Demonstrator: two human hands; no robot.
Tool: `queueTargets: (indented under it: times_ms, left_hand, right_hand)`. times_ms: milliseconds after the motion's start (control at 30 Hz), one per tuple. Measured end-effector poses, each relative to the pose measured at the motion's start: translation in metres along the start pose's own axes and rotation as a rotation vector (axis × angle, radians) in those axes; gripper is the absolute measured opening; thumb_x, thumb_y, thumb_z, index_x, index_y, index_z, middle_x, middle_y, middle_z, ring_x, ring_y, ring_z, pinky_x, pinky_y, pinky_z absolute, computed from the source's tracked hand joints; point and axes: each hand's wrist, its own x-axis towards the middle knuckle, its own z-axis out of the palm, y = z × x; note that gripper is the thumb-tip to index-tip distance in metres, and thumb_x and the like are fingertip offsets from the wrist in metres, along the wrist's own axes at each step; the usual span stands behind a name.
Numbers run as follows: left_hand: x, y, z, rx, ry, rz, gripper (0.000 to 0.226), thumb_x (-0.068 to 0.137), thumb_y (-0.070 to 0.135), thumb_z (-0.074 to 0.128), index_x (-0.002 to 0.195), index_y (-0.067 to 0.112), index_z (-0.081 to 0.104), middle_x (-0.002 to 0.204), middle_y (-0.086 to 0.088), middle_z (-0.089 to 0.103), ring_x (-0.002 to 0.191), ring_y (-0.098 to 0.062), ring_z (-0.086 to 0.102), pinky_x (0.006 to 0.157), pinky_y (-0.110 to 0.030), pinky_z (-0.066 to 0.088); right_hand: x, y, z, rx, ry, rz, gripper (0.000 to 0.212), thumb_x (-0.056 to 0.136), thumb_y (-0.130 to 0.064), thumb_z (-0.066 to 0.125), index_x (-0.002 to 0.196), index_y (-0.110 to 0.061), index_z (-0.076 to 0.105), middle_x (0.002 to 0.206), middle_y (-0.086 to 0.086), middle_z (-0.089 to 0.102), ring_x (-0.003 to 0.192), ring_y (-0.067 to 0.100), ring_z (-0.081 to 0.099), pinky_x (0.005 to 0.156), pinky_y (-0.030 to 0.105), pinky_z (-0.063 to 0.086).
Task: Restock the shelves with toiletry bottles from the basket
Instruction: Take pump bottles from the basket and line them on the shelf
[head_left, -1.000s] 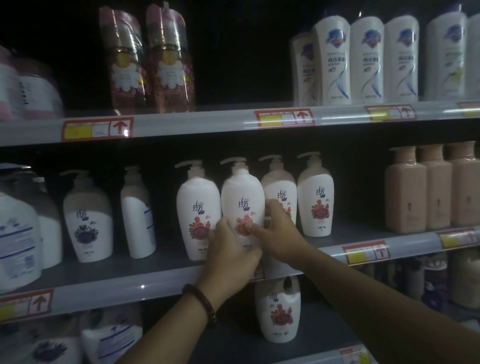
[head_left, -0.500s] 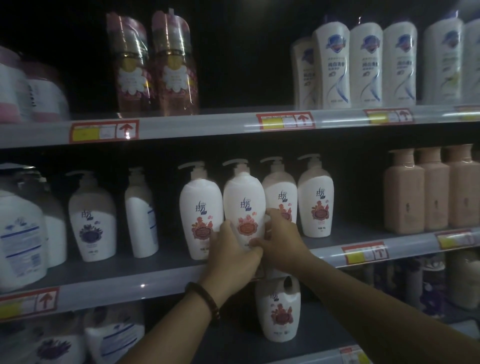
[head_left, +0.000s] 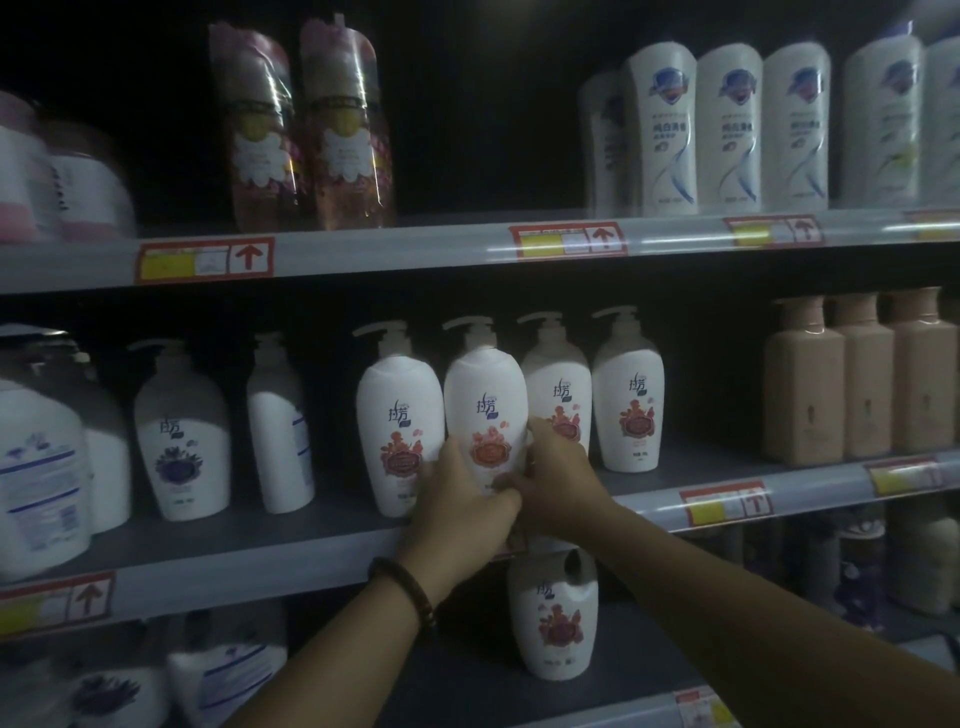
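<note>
A white pump bottle with a red flower label (head_left: 485, 410) stands upright on the middle shelf (head_left: 270, 540), second in a row of like bottles. My left hand (head_left: 462, 501) wraps its lower left side. My right hand (head_left: 558, 480) grips its lower right side, fingers reaching behind toward the neighbouring bottle (head_left: 558, 395). Another matching bottle (head_left: 400, 415) stands touching on the left, and one more (head_left: 628, 400) at the row's right end. The basket is out of view.
Purple-label pump bottle (head_left: 182, 436) and a plain white bottle (head_left: 278, 431) stand left on the same shelf. Beige bottles (head_left: 852, 379) stand at right. The top shelf holds pink bottles (head_left: 301, 130) and white bottles (head_left: 727, 130). A handled refill bottle (head_left: 553, 618) stands on the lower shelf.
Both hands stay on the white pump bottle, which sits slightly further back and straighter in the row. The view has shifted a little.
</note>
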Motion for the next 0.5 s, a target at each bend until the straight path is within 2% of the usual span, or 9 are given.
queueTargets:
  times_ms: [100,167,300,433,500]
  left_hand:
    - [0.0,0.001,0.001,0.011,0.006,0.007,0.059,0.084,0.018,0.078,0.136,0.031,0.054,0.128,0.005,0.064,0.11,-0.013,0.066,0.053,-0.007,0.049]
    - [-0.001,0.0,0.001,0.01,0.008,0.007,0.059,0.085,0.017,0.077,0.137,0.031,0.053,0.128,0.005,0.064,0.111,-0.014,0.066,0.055,-0.012,0.05]
    - [-0.002,-0.003,-0.001,-0.031,-0.004,0.0,0.057,0.086,0.02,0.078,0.135,0.036,0.054,0.129,0.008,0.065,0.112,-0.013,0.067,0.064,-0.015,0.054]
    - [-0.006,-0.004,-0.003,-0.096,0.018,-0.007,0.053,0.087,0.02,0.079,0.125,0.044,0.051,0.129,0.011,0.065,0.115,-0.013,0.068,0.087,-0.033,0.063]
    - [-0.008,-0.003,-0.006,-0.112,0.041,0.002,0.053,0.087,0.019,0.08,0.122,0.047,0.05,0.128,0.013,0.064,0.114,-0.011,0.068,0.086,-0.033,0.063]
  right_hand:
    - [0.0,-0.001,-0.001,-0.012,-0.006,0.009,0.049,0.087,-0.019,0.083,0.126,-0.015,0.053,0.118,0.006,0.07,0.11,0.024,0.068,0.095,0.04,0.059]
    - [0.0,-0.003,-0.001,-0.019,-0.009,0.021,0.047,0.087,-0.02,0.083,0.124,-0.016,0.053,0.117,0.005,0.07,0.109,0.024,0.069,0.095,0.042,0.059]
    - [-0.001,-0.004,-0.002,-0.031,-0.007,0.03,0.044,0.086,-0.022,0.083,0.121,-0.016,0.057,0.114,0.003,0.071,0.106,0.022,0.069,0.094,0.041,0.06]
    - [-0.007,-0.006,-0.004,-0.012,0.002,0.013,0.044,0.087,-0.022,0.083,0.123,-0.017,0.059,0.114,0.0,0.072,0.107,0.02,0.07,0.094,0.038,0.061]
    - [-0.012,-0.008,-0.005,-0.015,0.026,-0.011,0.042,0.086,-0.026,0.082,0.121,-0.019,0.06,0.112,-0.001,0.072,0.105,0.019,0.07,0.093,0.042,0.062]
